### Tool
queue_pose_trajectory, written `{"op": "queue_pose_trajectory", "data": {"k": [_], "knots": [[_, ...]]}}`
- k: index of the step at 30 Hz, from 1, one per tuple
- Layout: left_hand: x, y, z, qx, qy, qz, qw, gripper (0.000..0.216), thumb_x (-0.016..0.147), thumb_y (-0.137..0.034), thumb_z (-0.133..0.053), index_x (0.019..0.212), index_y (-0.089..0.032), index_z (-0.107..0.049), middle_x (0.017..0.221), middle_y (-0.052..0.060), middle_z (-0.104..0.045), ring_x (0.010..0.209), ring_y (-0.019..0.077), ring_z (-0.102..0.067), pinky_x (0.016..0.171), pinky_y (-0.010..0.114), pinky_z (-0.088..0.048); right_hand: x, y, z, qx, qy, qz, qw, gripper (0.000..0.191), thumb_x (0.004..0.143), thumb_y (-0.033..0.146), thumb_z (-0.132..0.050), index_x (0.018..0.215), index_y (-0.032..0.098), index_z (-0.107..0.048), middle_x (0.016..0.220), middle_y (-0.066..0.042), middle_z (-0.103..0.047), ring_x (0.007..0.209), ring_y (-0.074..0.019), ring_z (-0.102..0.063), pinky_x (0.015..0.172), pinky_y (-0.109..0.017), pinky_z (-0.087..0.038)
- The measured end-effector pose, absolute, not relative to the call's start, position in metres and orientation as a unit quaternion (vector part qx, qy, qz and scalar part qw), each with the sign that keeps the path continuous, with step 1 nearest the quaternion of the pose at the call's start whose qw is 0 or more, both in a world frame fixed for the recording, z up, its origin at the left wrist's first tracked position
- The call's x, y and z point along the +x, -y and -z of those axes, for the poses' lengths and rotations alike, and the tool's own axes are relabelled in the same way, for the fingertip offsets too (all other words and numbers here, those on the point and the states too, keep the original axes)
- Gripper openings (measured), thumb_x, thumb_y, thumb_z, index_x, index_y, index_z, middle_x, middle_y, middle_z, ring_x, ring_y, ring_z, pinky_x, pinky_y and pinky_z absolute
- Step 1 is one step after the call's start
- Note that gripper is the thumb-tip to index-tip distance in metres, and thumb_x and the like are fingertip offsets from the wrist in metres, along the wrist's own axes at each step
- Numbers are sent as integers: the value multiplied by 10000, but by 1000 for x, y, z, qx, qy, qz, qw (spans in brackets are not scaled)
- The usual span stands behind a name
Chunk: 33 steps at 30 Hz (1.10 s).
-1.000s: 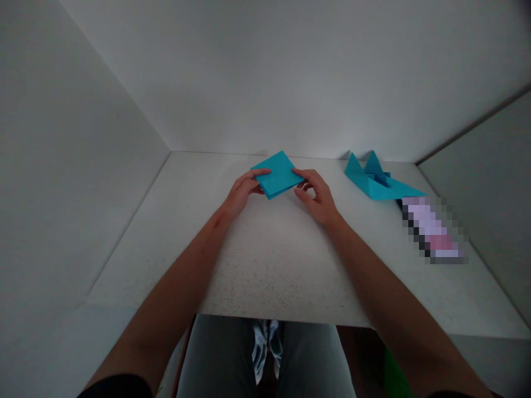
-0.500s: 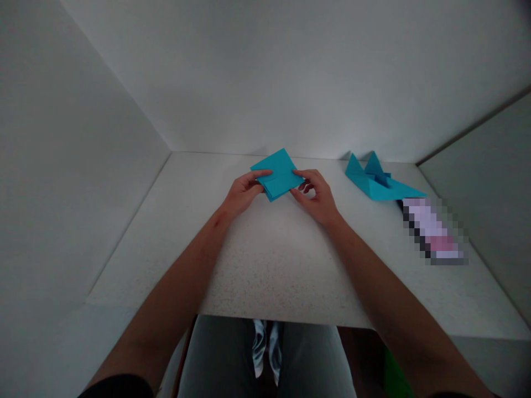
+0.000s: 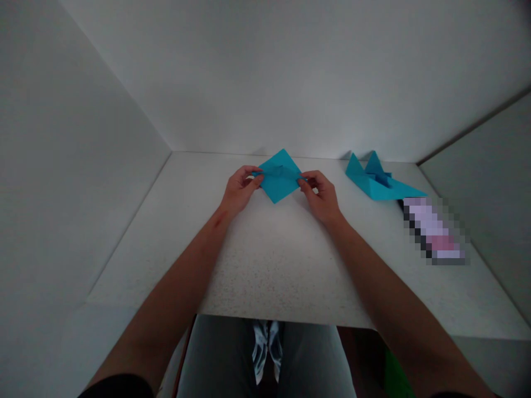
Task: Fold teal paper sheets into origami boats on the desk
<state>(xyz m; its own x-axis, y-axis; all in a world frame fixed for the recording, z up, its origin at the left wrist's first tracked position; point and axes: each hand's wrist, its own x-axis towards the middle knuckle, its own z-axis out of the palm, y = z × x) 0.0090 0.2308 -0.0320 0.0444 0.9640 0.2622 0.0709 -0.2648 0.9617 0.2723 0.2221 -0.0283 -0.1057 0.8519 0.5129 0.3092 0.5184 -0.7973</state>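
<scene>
A folded blue paper [image 3: 279, 178], diamond-shaped from here, is held up just above the white table [image 3: 265, 260]. My left hand [image 3: 239, 190] pinches its left corner. My right hand [image 3: 321, 193] pinches its right corner. Both hands are closed on the paper, thumbs on top. A crease or opening runs across the middle of the paper between the two pinches.
A finished blue paper boat [image 3: 377, 179] lies at the back right of the table. A pixelated flat object [image 3: 435, 232] lies just in front of it. White walls close in the table on the left, back and right. My lap shows below the near edge.
The paper lay flatter as a folded square under my fingers. Now both hands have shifted to its side corners, lifted it and drawn them apart, so it shows as a diamond.
</scene>
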Motion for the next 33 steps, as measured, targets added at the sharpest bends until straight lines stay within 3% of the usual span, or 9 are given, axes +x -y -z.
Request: {"op": "queue_pose_trajectory", "data": {"k": [4,8,13,16,19,22,28,33], "knots": [[9,-235,33,575,-447,-550,409,519,873,-696,-773,1018,-218,-635,950,44,-743,791,140,-705,726,277,-618,272,-223,32,-397,687,-297,532,346,1000,549,-732,1227,299,-661,898,13,-679,718,-149,-630,655,-306,-519],[9,-236,34,553,-433,-582,410,519,828,-654,-850,957,-219,-600,889,12,-728,743,118,-686,688,241,-594,272,-221,31,-378,696,-299,533,352,1014,539,-722,1270,307,-655,818,41,-616,648,-127,-567,618,-289,-478],[8,-235,34,563,-417,-587,404,410,867,-535,-849,1092,-240,-675,884,-3,-738,730,116,-682,682,236,-582,273,-219,26,-395,714,-280,505,280,1028,534,-686,1129,281,-748,856,3,-670,683,-139,-576,650,-300,-510],[7,-233,33,580,-428,-560,408,365,892,-509,-824,1097,-212,-767,969,47,-778,762,133,-692,699,260,-594,274,-220,26,-404,712,-280,501,357,979,513,-751,1260,293,-738,882,4,-705,673,-139,-594,658,-305,-529],[6,-231,34,586,-415,-539,440,574,797,-475,-911,1275,-191,-771,989,66,-797,819,162,-723,768,295,-617,274,-221,28,-411,703,-294,500,468,946,508,-786,1352,292,-697,861,13,-724,678,-149,-642,659,-309,-542],[6,-230,33,593,-418,-525,446,680,766,-467,-935,1353,-177,-754,964,69,-800,819,169,-726,763,297,-609,274,-222,30,-431,688,-309,495,419,949,506,-781,1289,271,-709,808,21,-720,684,-161,-694,648,-307,-537],[6,-225,24,609,-476,-509,378,375,844,-516,-861,1056,-207,-842,874,49,-770,729,135,-653,657,248,-528,273,-223,27,-436,681,-279,519,227,979,469,-757,1071,261,-747,891,-7,-708,718,-150,-659,675,-306,-536],[8,-225,19,616,-472,-532,338,427,877,-625,-794,838,-200,-799,839,42,-704,702,122,-624,642,247,-512,272,-223,24,-417,690,-238,541,225,992,484,-748,968,260,-746,971,-28,-676,745,-145,-586,684,-304,-510]]}}
